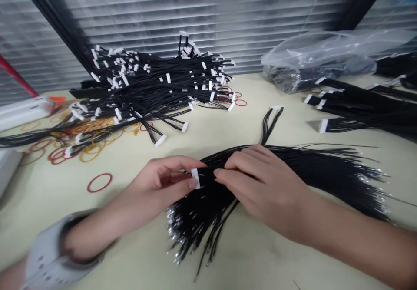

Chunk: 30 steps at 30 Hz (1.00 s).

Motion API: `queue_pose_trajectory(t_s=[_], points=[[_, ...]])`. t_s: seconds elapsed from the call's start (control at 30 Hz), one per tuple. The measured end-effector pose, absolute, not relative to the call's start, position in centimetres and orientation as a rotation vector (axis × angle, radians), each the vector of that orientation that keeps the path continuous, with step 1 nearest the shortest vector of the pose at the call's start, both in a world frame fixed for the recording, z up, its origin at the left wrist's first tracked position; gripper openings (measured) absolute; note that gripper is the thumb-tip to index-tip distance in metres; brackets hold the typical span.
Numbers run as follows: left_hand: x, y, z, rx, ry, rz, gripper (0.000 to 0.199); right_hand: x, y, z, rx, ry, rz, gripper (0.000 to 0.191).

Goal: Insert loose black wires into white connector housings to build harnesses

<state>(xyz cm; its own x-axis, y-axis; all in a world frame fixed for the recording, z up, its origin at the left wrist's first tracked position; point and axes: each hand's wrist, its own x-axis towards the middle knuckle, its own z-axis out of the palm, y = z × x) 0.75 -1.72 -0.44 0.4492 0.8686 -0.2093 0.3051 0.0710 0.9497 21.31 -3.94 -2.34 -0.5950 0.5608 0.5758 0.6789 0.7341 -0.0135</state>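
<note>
A pale cream tabletop (247,255) runs across the view, backed by grey slatted window blinds (195,21) and a black window frame (55,25). On the far side of the table lies a large, tangled heap of thin black wire harnesses (146,90), their ends fitted with small white connectors. To the right, a crumpled clear plastic bag (325,51) lies over a dark bundled mass, and beside it a group of black wire bundles (368,107) with white connectors points toward the middle of the table. Nearest the person, a broad fan of loose black wires (293,173) lies on the tabletop, with bare silver-tipped ends spreading at the lower left and the right, and a narrow loop (269,127) rising away from it to a white connector. Both hands are over this fan, close together but not touching. The left hand (159,186), with a grey perforated cuff (55,246) at the wrist, is mostly closed, pinching a small white plastic connector (195,178) between thumb and fingers. The right hand (263,186) is curled over the black wires just beside that connector, gripping them between thumb and fingers. Red and amber rubber bands (74,149) are scattered at the left, with one red rubber band (99,182) lying alone near the left hand.
</note>
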Motion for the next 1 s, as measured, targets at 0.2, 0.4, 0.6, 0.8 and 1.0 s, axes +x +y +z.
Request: queue_pose_trajectory(t_s=[0.2,0.4,0.6,0.8,1.0], points=[[1.0,-1.9,-0.4,1.522,1.111,0.568,0.020,21.0,-4.5,-1.9,-0.947,-2.393,-0.372,0.025],[1.2,-2.2,-0.1,1.547,1.153,0.541,0.021,21.0,-4.4,-1.9,-0.948,-2.416,-0.310,0.027],[1.3,-2.4,0.0,1.514,1.116,0.555,0.021,20.8,-4.1,-2.5,-0.944,-2.395,-0.240,0.024],[1.2,-2.8,0.4,1.611,1.140,0.558,0.023,20.2,-3.9,-2.5,-0.893,-2.377,-0.275,0.024],[0.9,-2.8,1.9,1.773,1.135,0.714,0.020,20.4,-3.7,0.0,-1.001,-2.248,-0.120,0.034]])
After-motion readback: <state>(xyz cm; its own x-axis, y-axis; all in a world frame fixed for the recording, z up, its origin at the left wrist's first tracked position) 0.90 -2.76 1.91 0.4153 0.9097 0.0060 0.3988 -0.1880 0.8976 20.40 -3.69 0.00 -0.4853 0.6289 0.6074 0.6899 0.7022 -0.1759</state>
